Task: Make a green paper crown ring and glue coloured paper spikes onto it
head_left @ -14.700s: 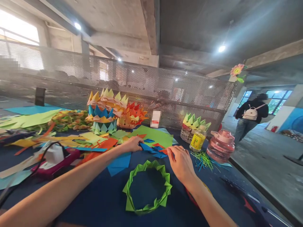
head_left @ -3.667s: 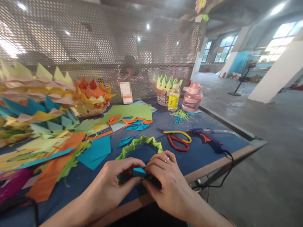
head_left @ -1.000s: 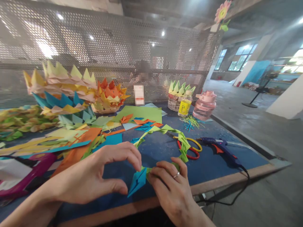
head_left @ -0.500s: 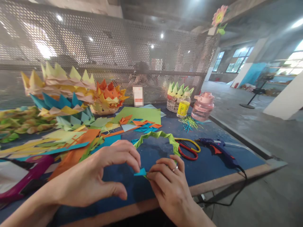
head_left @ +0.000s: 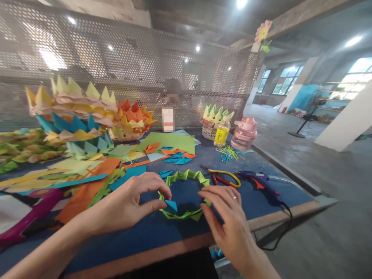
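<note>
A green folded-paper ring (head_left: 186, 178) lies flat on the blue table (head_left: 139, 236) near its front edge. A small blue folded paper piece (head_left: 170, 205) sits tucked at the ring's near left side. My left hand (head_left: 130, 203) curls beside it, with thumb and forefinger tips close to the blue piece and the ring's left edge. On the ring's right side rests my right hand (head_left: 229, 217), fingers stretched out and touching the rim, a ring on one finger.
Scissors with yellow and red handles (head_left: 225, 176) and a blue glue gun (head_left: 260, 182) with its cord lie right of the ring. Loose coloured paper (head_left: 87, 174) and paper crowns (head_left: 72, 112) fill the left. A yellow bottle (head_left: 221, 135) and pink jug (head_left: 244, 133) stand behind.
The green ring was held up and tilted a second ago; it now lies flat on the table. My right hand has let go and spread its fingers. The blue piece stays in the ring.
</note>
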